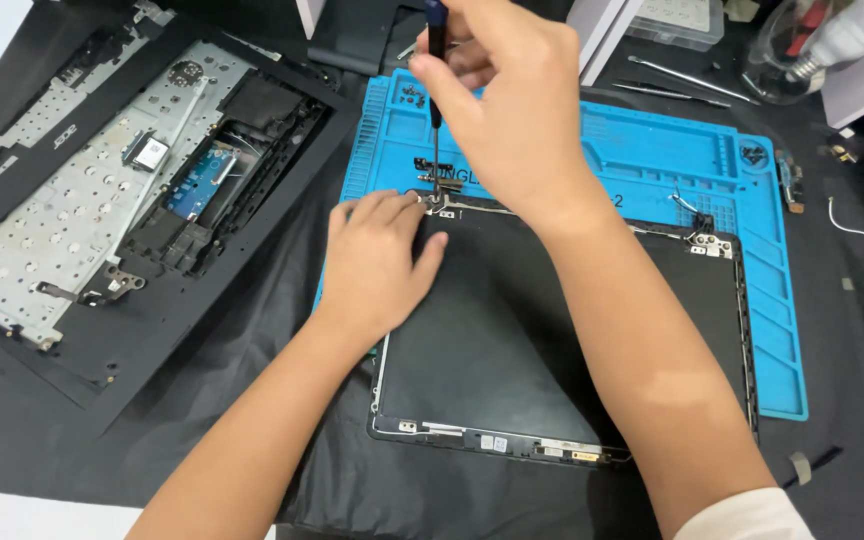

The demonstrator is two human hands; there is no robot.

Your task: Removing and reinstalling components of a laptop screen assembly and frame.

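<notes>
Black cloth point(202, 400) covers the bench; blue silicone work mat point(772, 300) lies on it at right; opened laptop base point(102, 200), its metal keyboard backing up, lies at left, apart from the mat; black laptop lid panel point(512, 340) rests flat on the mat; left hand point(377, 260) lies palm down on the panel's upper left corner, fingers loosely spread, gripping nothing; right hand point(507, 100) closed around a screwdriver point(435, 70), held upright, tip at the hinge bracket point(442, 200) of that corner.
</notes>
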